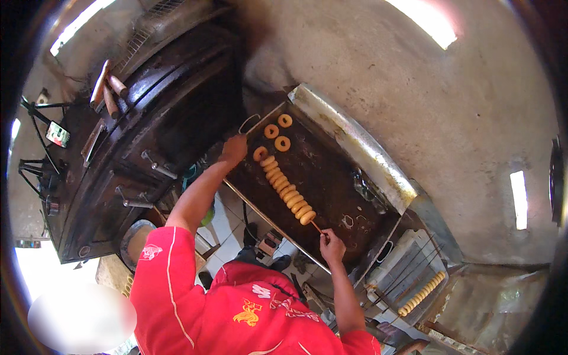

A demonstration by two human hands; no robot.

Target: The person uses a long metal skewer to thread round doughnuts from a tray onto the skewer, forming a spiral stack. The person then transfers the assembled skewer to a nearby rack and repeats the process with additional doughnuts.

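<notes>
My right hand (332, 247) grips the end of a thin skewer (316, 225) at the near side of a dark metal tray. A long row of golden ring doughnuts (288, 190) is threaded on that skewer, slanting away to the far left over the tray floor. Several loose ring doughnuts (282, 143) lie flat near the tray's far left corner, one of them close to the skewer's far end. By that corner, beside a wire handle (249, 120), my left hand (235, 149) is closed at the tray's left edge. What its fingers hold is hidden.
A dark oven-like metal unit (171, 127) with handles stands left of the tray (319, 157). Wooden-handled tools (106, 89) lie on it. A pale bin (408, 260) at the right carries rods and another doughnut-filled skewer (422, 294). A bowl (137, 239) stands near my left arm.
</notes>
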